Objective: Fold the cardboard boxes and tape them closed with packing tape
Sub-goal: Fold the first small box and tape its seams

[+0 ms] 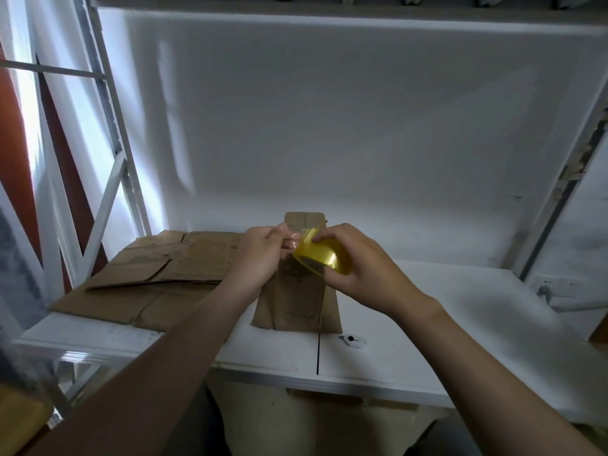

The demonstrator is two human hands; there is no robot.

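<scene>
Brown cardboard box [296, 307], folded narrow and upright, stands mid-way along the white desk [444, 324], just behind both hands. Right hand [362, 268] grips a roll of yellow packing tape [324, 255] in front of the box; left hand [260, 255] pinches the tape's loose end. Flattened brown cardboard sheets [148, 281] lie stacked at left.

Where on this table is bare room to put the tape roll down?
Right of the folded brown cardboard box, the white tabletop is bare to its right edge. The front strip holds only a small white object. Flattened brown cardboard sheets crowd the left.
</scene>
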